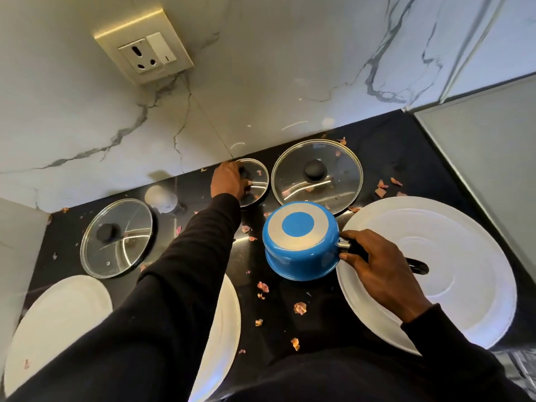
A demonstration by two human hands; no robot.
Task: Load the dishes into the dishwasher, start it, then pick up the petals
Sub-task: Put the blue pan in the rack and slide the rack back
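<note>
Here, a black tabletop (400, 152) set against a white marble wall (261, 68) carries dishes among scattered dried pink petals (300, 308).

The left hand (229, 181), in a black sleeve, reaches to the back of the tabletop. Its fingers are curled over the black knob of the small glass lid (256, 184), which lies close to the wall. The knob is mostly hidden by the hand.

The right hand (377, 265) grips the black handle of the blue saucepan (298, 242), with thumb and fingers wrapped round it near the metal collar. The saucepan is upside down, its blue-and-silver base facing up, near the middle of the tabletop. Whether it rests on the surface or is lifted cannot be told. Its handle runs out over the big white plate (452, 256) on the right.

Just behind the saucepan lies the large glass lid (333, 161), beside the small one. A third glass lid (121, 256) lies well to the left, knob up. Two more white plates sit at the near edge: the left plate (58, 314), and the middle plate (229, 314), which is largely hidden under the left arm.

Petals lie thickest between the plates, with more beside the large lid. A wall socket (143, 53) sits high on the marble.
</note>
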